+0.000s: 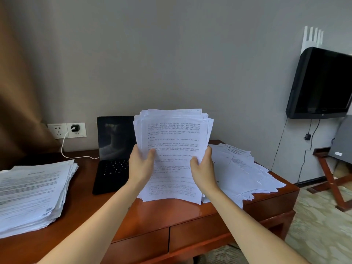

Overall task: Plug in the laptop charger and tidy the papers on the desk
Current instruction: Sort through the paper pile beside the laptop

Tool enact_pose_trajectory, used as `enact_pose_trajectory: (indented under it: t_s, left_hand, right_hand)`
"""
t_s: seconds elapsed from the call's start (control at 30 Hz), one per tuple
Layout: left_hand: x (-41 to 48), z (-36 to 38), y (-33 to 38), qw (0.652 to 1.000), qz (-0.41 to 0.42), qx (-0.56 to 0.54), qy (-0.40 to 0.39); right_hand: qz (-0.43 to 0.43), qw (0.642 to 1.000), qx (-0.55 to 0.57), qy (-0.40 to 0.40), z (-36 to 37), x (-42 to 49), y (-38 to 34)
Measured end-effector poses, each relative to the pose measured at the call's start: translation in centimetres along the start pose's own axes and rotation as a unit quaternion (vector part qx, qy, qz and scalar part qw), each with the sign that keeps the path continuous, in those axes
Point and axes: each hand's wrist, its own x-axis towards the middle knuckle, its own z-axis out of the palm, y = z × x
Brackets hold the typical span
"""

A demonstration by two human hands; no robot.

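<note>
A thick sheaf of printed papers (pixel 172 141) stands upright on the wooden desk (pixel 165 210), its lower edge resting on the desktop. My left hand (pixel 141 163) grips its left edge and my right hand (pixel 202 167) grips its right edge, thumbs on the front sheet. A black laptop (pixel 113 153) sits open behind my left hand. Its black charger (pixel 75 128) is plugged into the wall socket (pixel 66 130), and a white cable (pixel 65 147) runs down to the desk. More loose papers (pixel 242 172) lie spread at the desk's right end.
A tall stack of papers (pixel 32 193) rests at the desk's left end. A brown curtain (pixel 17 92) hangs at the left. A black wall-mounted TV (pixel 322 82) with dangling cords is at the right, above a folding wooden rack (pixel 331 176).
</note>
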Motion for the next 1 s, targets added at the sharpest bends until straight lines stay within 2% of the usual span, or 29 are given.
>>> enact_pose_trajectory:
  t_s: [0.13,0.47,0.67,0.77,0.87,0.93,1.0]
  left_hand:
    - [-0.1,0.2,1.0,0.999,0.043,0.008,0.023]
    - [-1.8,-0.5,-3.4,0.997,-0.063,0.024,-0.029]
    - [-1.0,-0.1,-3.4,0.998,-0.037,0.034,-0.041]
    - [-0.3,0.5,-3.1,0.997,-0.055,-0.006,-0.058]
    - [0.6,0.8,-3.6,0.980,-0.137,-0.047,-0.133]
    - [1.0,1.1,-4.7,0.949,-0.206,-0.080,-0.224]
    - [1.1,1.6,-6.0,0.931,-0.225,-0.086,-0.275]
  right_hand:
    - [-0.018,1.000,0.006,0.014,0.2,0.4,-0.6]
    - [0.056,0.997,-0.039,-0.040,-0.5,-1.5,2.6]
    - [0.056,0.997,-0.041,-0.046,-0.6,-0.1,3.3]
    - [0.072,0.997,-0.022,-0.034,-1.2,1.2,3.6]
    - [0.104,0.994,0.001,-0.025,-2.3,2.3,4.2]
    - [0.132,0.991,0.006,-0.019,-3.0,3.2,4.7]
    - [0.160,0.987,0.006,-0.028,-3.8,4.2,5.5]
